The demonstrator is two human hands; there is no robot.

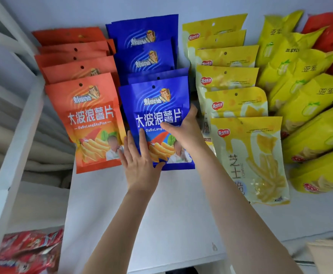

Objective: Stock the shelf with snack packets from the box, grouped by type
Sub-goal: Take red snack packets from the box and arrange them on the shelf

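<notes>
A blue snack packet [157,107] stands at the front of a row of blue packets [142,42] on the white shelf [161,204]. My left hand [140,165] lies flat against its lower left part, fingers straight. My right hand [183,131] holds its right edge, with the thumb across the front and the fingers behind. An orange row [90,123] stands to the left. To the right stands a pale yellow row [246,155].
Further right are bright yellow bags [307,107] and red bags [331,34] at the far corner. A white shelf upright [13,155] rises at the left. Red packets [23,252] lie at the bottom left. A cardboard box corner [329,256] shows at the bottom right.
</notes>
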